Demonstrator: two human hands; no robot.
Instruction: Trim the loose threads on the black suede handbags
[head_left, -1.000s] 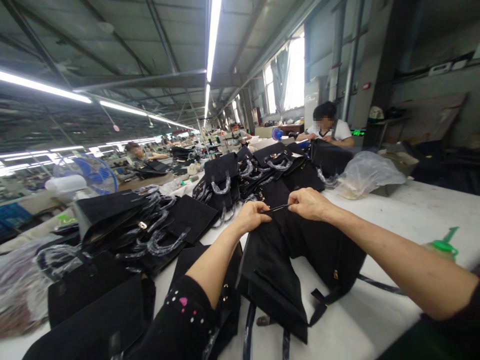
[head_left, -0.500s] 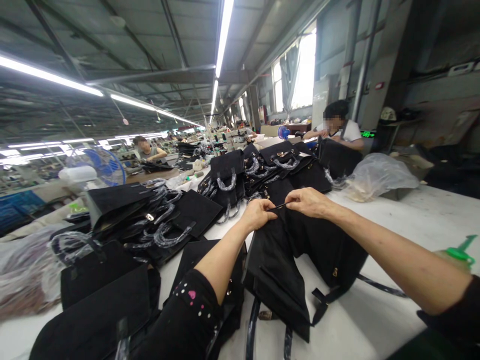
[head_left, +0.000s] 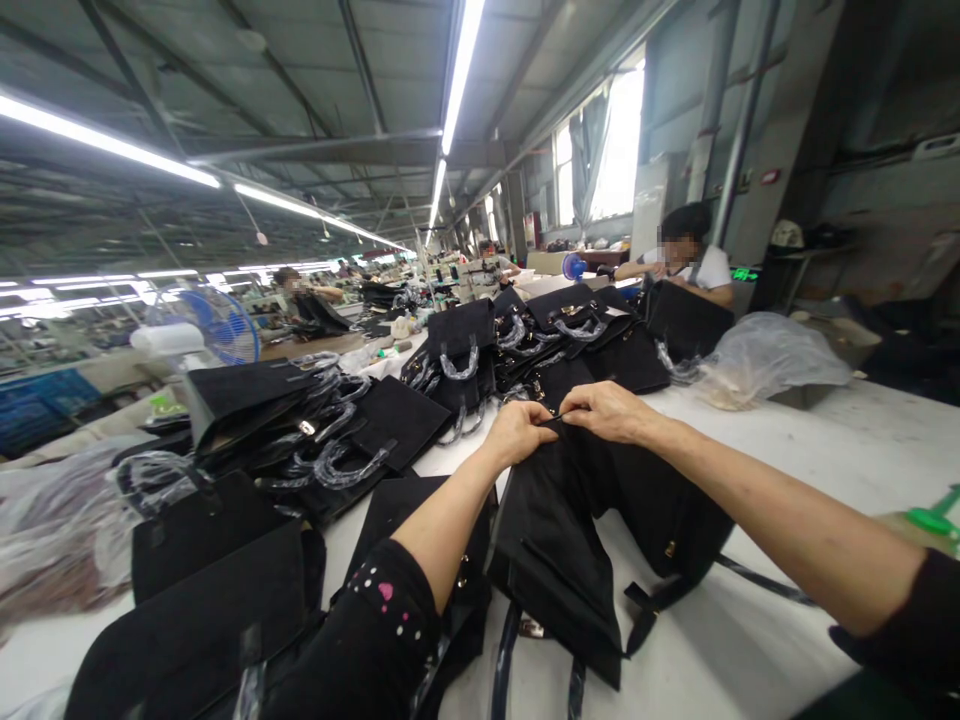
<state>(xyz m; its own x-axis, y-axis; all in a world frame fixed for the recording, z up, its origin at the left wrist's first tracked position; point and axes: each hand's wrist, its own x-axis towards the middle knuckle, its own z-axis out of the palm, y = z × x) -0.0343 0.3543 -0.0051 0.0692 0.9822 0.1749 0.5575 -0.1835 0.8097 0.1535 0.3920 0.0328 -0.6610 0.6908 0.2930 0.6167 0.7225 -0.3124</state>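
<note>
A black handbag (head_left: 559,545) lies upended on the white table in front of me, its handles pointing toward me. At its far edge my left hand (head_left: 520,432) is closed, thumb and fingers pinching the black edge. Close beside it my right hand (head_left: 604,410) pinches the same edge, the fingertips of both hands nearly meeting. A small gold zip pull (head_left: 670,548) hangs on the bag's right part, and a black strap (head_left: 641,615) sticks out below it. Another black bag (head_left: 397,500) lies partly hidden under my left forearm.
Black handbags with plastic-wrapped handles (head_left: 341,465) are heaped on the left, and more bags (head_left: 555,335) at the back. Clear plastic (head_left: 776,355) lies at right, near a green-capped bottle (head_left: 934,520). A blue fan (head_left: 217,325) stands left. One co-worker (head_left: 694,255) sits across the table, another farther left.
My right hand has slid slightly left, closing the gap to my left hand along the bag's edge. The view has shifted a little. The far-left co-worker has lifted a black piece.
</note>
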